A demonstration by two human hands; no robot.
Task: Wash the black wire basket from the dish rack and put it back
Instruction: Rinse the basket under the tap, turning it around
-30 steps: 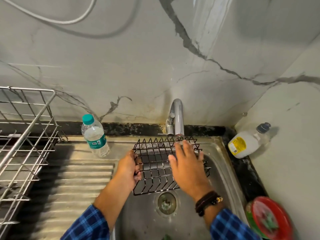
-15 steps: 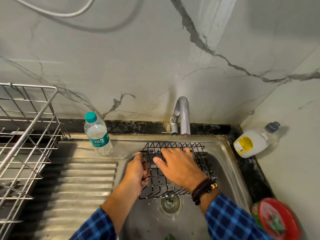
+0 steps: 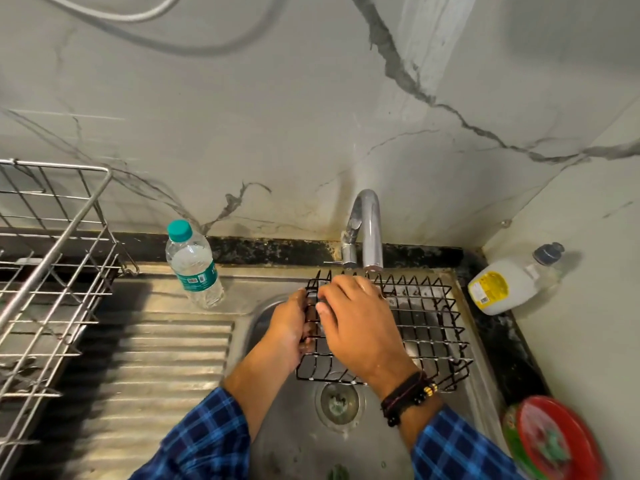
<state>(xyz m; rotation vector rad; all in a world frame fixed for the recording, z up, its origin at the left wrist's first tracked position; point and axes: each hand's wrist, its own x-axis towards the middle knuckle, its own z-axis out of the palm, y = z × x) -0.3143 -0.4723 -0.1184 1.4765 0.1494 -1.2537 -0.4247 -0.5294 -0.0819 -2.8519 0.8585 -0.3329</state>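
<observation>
While the black wire basket [image 3: 420,327] sat in the steel sink [image 3: 481,362] beneath the tap [image 3: 367,226], the left hand [image 3: 289,327] gripped its 9 o'clock edge and the right hand [image 3: 360,327] lay spread across its wires. At 10 o'clock stood a water bottle [image 3: 194,265]; the dish rack [image 3: 48,271] beyond it.

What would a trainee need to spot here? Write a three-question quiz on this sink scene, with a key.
1. True or false: the black wire basket sits in the dish rack.
2. Which hand grips the basket's left edge: A left hand, B right hand?
3. Fill in: the water bottle has a ___ cap.

Key: 1 false, it is over the sink under the faucet. 2 A. 3 teal.
</observation>
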